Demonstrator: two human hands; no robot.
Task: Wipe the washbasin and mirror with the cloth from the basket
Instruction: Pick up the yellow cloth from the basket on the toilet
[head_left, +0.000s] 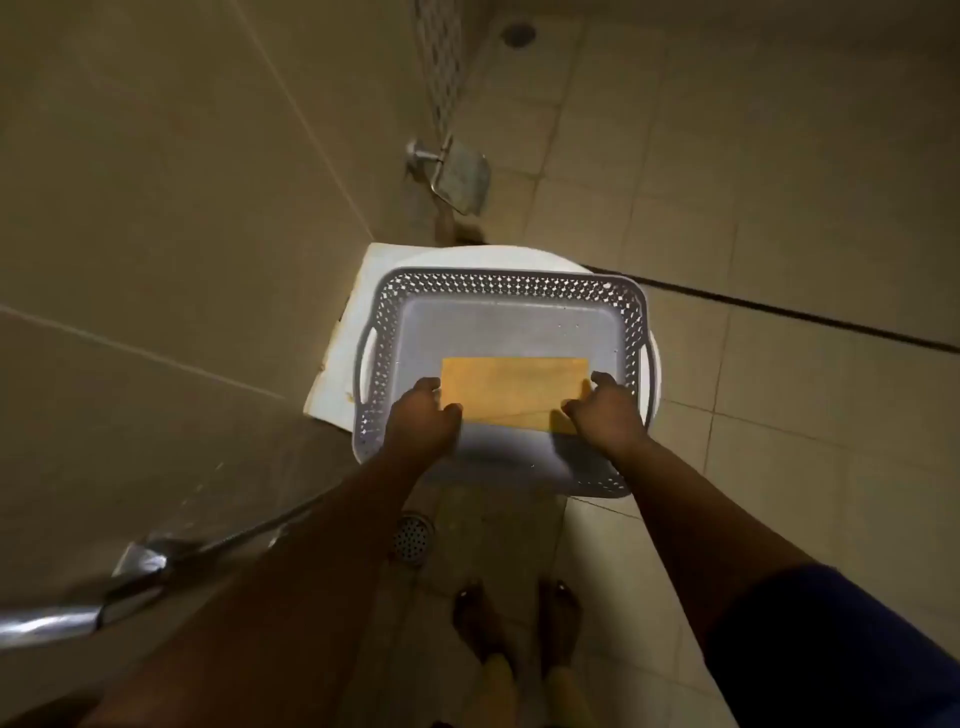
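I see the yellow cloth (511, 392) lying flat and folded on the floor of the grey basket (498, 291), towards its near edge and roughly midway between the side walls. My left hand (423, 421) is at the cloth's left edge with fingers curled, thumb touching the near-left corner; whether it has pinched the fabric I cannot tell. My right hand (605, 410) sits at the cloth's right edge, fingers bent down onto the near-right corner, and again I cannot tell if it has a grip. The basket, with perforated walls and a handle slot at each end, rests on a white closed toilet lid (467, 257). A metal paper holder (457, 174) hangs on the wall beyond, and a round floor drain (413, 538) lies below the basket's near edge.
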